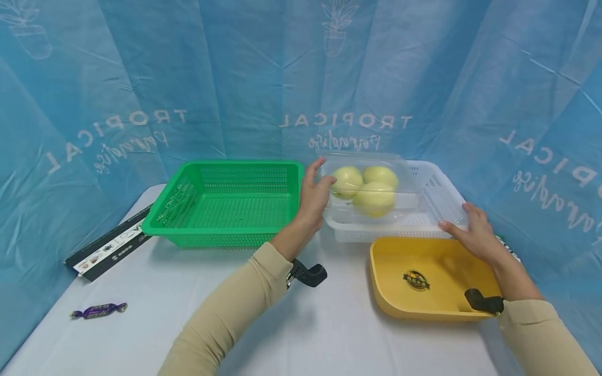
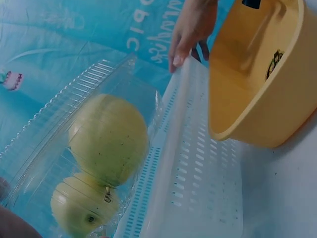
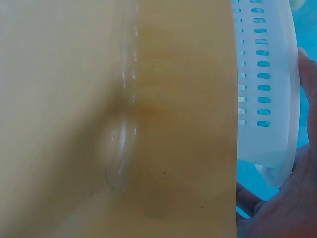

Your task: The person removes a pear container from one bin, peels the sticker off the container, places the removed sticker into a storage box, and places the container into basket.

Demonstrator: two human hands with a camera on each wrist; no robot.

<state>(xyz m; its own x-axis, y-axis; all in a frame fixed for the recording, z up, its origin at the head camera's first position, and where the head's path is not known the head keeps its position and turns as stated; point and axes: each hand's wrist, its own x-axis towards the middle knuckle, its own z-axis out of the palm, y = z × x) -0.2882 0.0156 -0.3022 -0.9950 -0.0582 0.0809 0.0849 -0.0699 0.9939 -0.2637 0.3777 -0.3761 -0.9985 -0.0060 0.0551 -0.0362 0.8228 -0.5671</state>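
A clear plastic clamshell box (image 1: 409, 180) with three round yellow-green fruits (image 1: 374, 199) inside is over the left part of the white basket (image 1: 444, 196). My left hand (image 1: 312, 198) grips this box by its left end, thumb on the near side. In the left wrist view the box (image 2: 143, 94) is tilted by the camera angle, and two fruits (image 2: 109, 139) show through its wall. At the basket's front right corner my right hand (image 1: 477, 235) holds the rim, thumb on the inner side. The right wrist view shows the basket rim (image 3: 292, 99) against that hand.
In front of the white basket stands a yellow tub (image 1: 437, 277), under my right forearm. A green basket (image 1: 223, 237) is to the left. Beyond it lie a long black-and-white box (image 1: 113, 243) and a purple-wrapped candy (image 1: 99, 311). Blue curtains (image 1: 254, 78) surround the table.
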